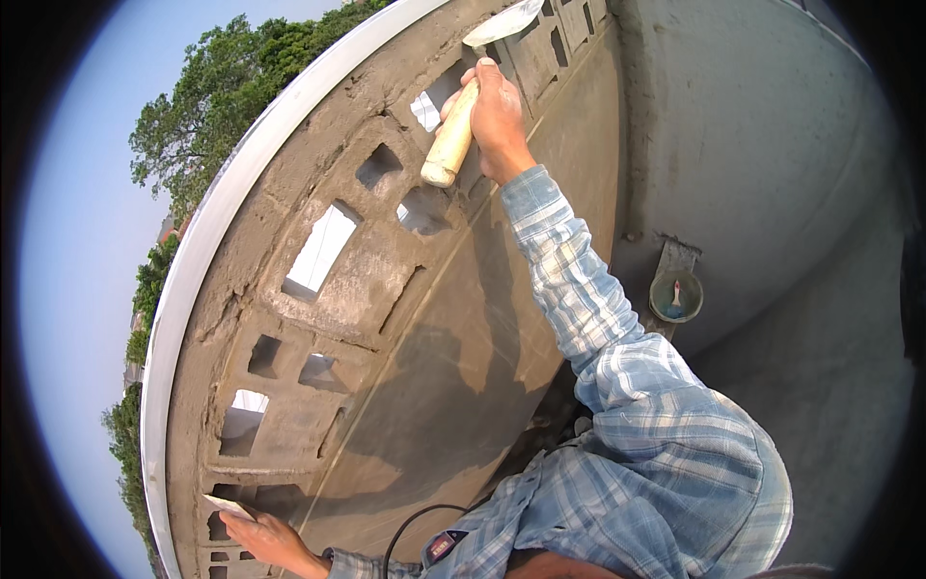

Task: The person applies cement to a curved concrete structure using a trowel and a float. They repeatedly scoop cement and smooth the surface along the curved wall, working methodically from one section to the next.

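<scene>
My right hand (pixel 498 121) is raised at the top, wrapped round the pale wooden handle (pixel 449 145) of a pointing trowel. The trowel's blade (pixel 503 21) lies by the upper openings of a wall of breeze blocks (pixel 333 314), its face smeared pale. At the lower left, my left hand (pixel 275 540) is closed on a thin, flat, pale piece (pixel 229 507); its exact kind cannot be made out. It is close to the lower block openings. The blocks have square and slanted holes, with rough mortar around them.
A white edge strip (pixel 183 289) runs along the wall's outer side, with trees (pixel 227 96) and sky beyond. A smooth plastered band (pixel 434 386) adjoins the blocks. At right, a bucket (pixel 676 296) holding a brush (pixel 676 292) stands by a grey wall (pixel 762 145). A dark cable (pixel 400 531) crosses near my body.
</scene>
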{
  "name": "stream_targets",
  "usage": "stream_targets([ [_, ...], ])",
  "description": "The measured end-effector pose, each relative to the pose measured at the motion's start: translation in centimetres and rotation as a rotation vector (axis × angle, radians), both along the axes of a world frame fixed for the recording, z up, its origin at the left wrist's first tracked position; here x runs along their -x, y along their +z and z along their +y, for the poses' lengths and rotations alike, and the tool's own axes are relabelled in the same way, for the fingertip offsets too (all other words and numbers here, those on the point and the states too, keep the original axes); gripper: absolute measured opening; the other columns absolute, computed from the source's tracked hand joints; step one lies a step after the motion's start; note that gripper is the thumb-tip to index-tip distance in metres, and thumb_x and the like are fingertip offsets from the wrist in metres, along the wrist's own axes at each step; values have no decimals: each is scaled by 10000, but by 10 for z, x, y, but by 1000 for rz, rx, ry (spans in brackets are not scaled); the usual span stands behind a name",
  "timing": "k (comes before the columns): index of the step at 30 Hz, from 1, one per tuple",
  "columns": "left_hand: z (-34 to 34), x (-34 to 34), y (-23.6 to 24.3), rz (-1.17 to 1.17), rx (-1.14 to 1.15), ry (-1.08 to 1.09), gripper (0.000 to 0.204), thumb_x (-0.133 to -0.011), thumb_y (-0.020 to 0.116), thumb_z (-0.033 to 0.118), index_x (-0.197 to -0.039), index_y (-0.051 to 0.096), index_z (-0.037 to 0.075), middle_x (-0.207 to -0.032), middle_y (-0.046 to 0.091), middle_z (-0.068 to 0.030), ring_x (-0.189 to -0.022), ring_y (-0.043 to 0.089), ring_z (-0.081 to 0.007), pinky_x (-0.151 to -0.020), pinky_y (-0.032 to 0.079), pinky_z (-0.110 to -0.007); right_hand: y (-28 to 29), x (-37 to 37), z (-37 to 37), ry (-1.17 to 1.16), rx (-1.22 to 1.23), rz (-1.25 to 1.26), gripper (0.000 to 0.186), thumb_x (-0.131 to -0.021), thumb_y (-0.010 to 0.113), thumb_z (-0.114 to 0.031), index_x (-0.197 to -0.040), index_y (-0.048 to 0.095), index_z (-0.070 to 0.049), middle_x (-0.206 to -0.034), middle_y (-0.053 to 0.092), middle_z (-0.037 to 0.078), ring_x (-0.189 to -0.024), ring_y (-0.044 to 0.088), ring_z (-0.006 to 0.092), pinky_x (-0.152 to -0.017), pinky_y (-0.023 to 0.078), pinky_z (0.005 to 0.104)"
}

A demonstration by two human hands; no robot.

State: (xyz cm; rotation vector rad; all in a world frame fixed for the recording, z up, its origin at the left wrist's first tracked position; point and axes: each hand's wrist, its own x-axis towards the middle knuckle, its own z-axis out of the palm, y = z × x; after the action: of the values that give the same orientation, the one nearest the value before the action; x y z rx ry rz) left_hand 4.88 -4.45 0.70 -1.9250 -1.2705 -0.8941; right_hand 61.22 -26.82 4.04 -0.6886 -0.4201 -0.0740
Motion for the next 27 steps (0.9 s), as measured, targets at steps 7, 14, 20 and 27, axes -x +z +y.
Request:
stream_targets([
  [7,0,-3,0,-1,18,3,554,-869,464,45,-1397,366,-93,-1306,501,-261,-1214,473,-399,-985,414,-460,3,3,5,-4,-2,-6,374,-1013,373,-427,-969,417,-59,-648,581,139,-510,591,255,-484,526,400],
  [14,-3,1,2,4,25,13,541,-887,456,60,-1399,370,-95,-1314,501,-261,-1214,475,-396,-978,418,-458,31,31,-29,-402,-211,-114,438,-1028,348,-433,-969,449,-12,-631,587,136,-501,590,227,-489,511,350],
  [20,-4,-5,3,-9,69,61,535,-899,453,68,-1402,365,-94,-1320,496,-259,-1217,475,-393,-983,416,-456,20,1,-15,-120,152,3,400,-1022,331,-413,-974,435,-29,-646,580,130,-518,583,238,-506,554,388],
  [27,-1,-3,3,-5,44,12,544,-885,456,51,-1400,362,-96,-1312,495,-266,-1231,469,-390,-1000,410,-451,13,-6,-15,-183,-14,-16,368,-1019,366,-397,-951,447,-45,-637,575,126,-518,579,208,-483,517,363],
])
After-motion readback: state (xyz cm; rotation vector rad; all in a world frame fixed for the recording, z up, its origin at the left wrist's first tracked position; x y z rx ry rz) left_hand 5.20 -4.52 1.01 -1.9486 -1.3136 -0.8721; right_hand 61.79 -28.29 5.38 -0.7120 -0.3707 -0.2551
